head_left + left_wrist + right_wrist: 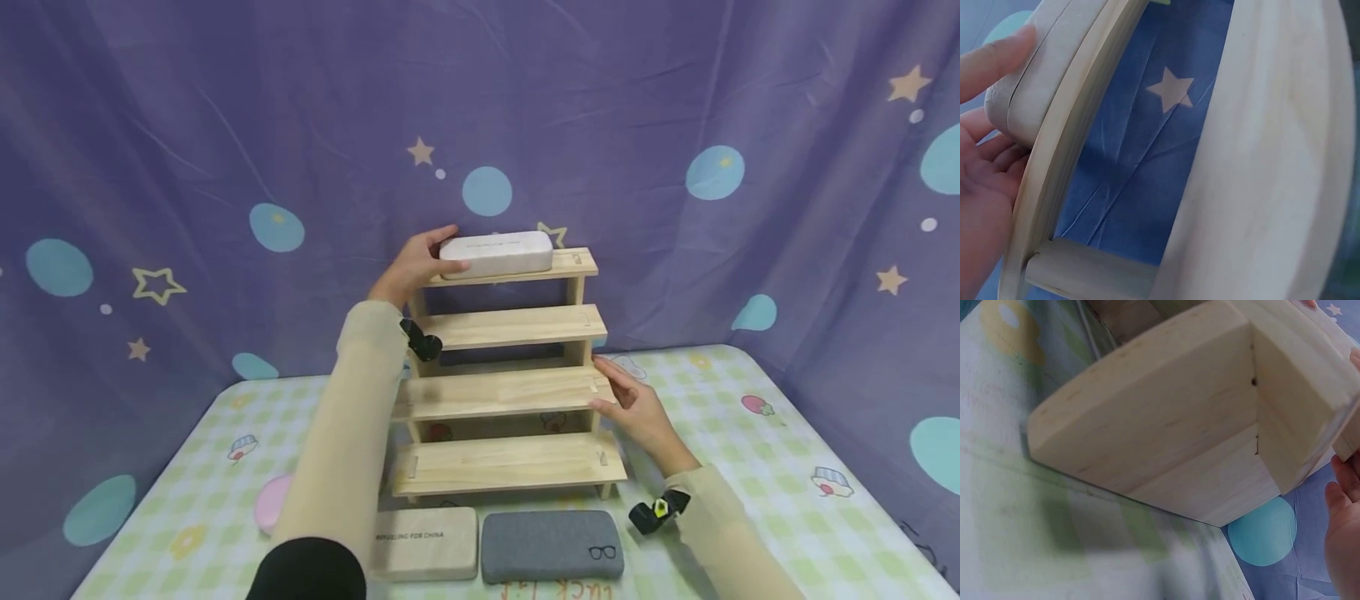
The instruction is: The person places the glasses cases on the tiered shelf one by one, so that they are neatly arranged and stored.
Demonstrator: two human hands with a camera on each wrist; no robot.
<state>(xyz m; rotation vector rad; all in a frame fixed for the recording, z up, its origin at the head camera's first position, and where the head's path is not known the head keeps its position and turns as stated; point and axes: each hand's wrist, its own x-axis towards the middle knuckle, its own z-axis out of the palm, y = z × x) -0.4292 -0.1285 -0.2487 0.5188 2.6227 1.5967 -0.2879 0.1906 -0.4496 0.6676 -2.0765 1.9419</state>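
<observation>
A white glasses case [497, 254] lies lengthwise on the top step of a four-step wooden display rack [510, 392]. My left hand [416, 262] grips the case by its left end, thumb on the front and fingers behind. In the left wrist view the thumb presses near the seam of the white case [1054, 62], close over the step's edge. Lower down, my right hand [637, 408] holds the right end of the rack's third step from the top, thumb at the front edge and fingers toward the back.
In front of the rack lie a beige glasses case [426, 546] with printed letters and a grey glasses case [551, 546] with a spectacles mark. A pink round thing [272, 502] shows partly behind the left sleeve. Purple curtain [600, 100] hangs behind the checked tablecloth [720, 417].
</observation>
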